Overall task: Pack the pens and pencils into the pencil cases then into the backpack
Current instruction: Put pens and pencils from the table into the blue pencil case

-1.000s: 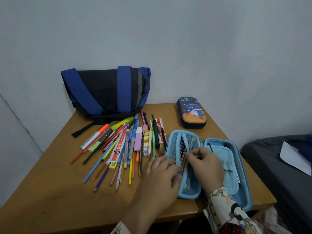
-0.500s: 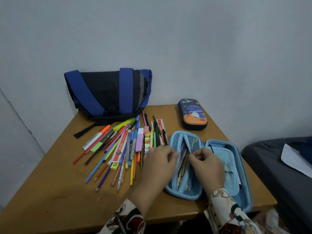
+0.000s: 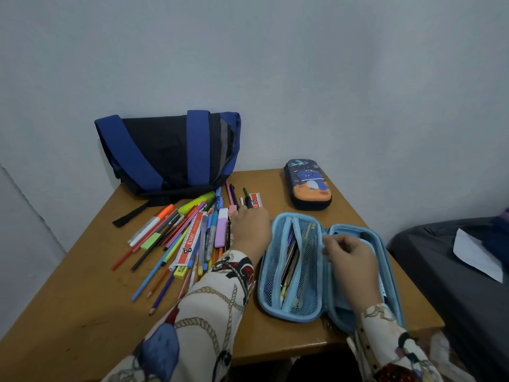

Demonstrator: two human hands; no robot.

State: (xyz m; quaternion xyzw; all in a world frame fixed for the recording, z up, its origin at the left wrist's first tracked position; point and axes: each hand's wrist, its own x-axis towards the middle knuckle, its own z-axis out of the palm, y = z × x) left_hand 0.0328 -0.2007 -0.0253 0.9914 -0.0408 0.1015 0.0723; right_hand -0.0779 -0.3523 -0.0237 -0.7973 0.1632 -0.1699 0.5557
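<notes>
Pens and pencils lie in a loose, many-coloured heap on the wooden surface, just left of the open light-blue pencil case, with their tips fanned toward the near-left edge. Among them are a yellow highlighter, an orange-capped marker, a lilac eraser-like block and an orange-and-white ruler. Several more pencils already sit in the case's left half, tucked behind its mesh pocket. The left hand reaches over the right side of the heap, just left of the case, palm down with fingers bent onto the pens; whether it has actually closed on one cannot be told, since the fingertips are hidden. The right hand rests over the case's right half, at the hinge, fingers curled and pinching the case's inner edge or flap. Both arms wear patterned cream sleeves. Beyond the case, toward the wall, a second pencil case lies zipped, dark blue and orange with a cartoon print. Far left of it and behind the heap, the blue and black backpack leans against the wall, one black strap trailing onto the surface. Right of the open case, off the surface, a dark bed carries a white sheet of paper.
</notes>
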